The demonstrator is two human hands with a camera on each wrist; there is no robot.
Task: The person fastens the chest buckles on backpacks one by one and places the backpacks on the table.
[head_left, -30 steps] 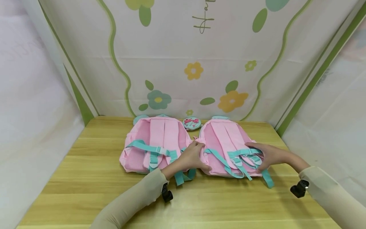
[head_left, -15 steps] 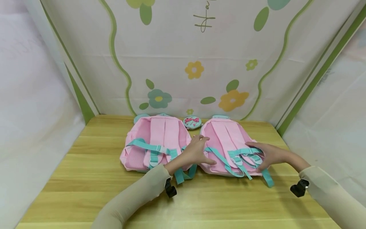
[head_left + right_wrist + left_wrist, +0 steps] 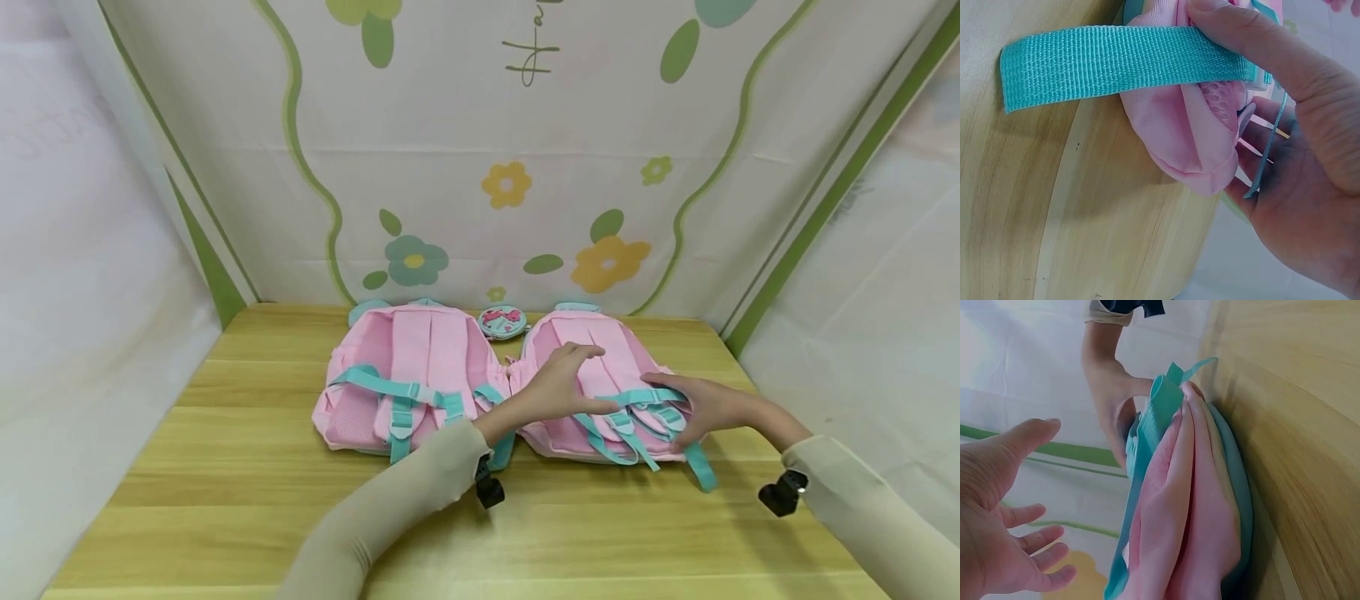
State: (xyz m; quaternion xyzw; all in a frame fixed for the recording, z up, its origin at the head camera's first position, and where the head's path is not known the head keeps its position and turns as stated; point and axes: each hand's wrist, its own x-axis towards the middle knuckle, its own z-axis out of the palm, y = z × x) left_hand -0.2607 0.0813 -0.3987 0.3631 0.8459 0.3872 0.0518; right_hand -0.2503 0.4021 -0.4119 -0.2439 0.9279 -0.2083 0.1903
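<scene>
Flowered cloth (image 3: 450,108) hangs behind a wooden desk (image 3: 570,533) on which the right bag (image 3: 622,362) lies, back panel up, at right of centre. Its long axis runs from the near side of the desk toward the cloth, the top end leaning slightly left. The right hand (image 3: 708,404) is the nearer one, already in contact: its grip is curled round the bag's lower right side, thumb on the near edge, fingers over the teal straps (image 3: 648,398) (what the fingertips press on is partly hidden). One teal strap end (image 3: 1104,65) juts past that thumb. The left hand (image 3: 555,390) hangs over the bag's left and middle part, its grip spread and holding nothing; from it, the bag lies below, and the left wrist view shows a gap between them. Just to the left is the left bag (image 3: 431,358), similar and also straps up, its side against or very near the right bag's. A round pouch (image 3: 502,322) lies between their top ends, near the cloth.
</scene>
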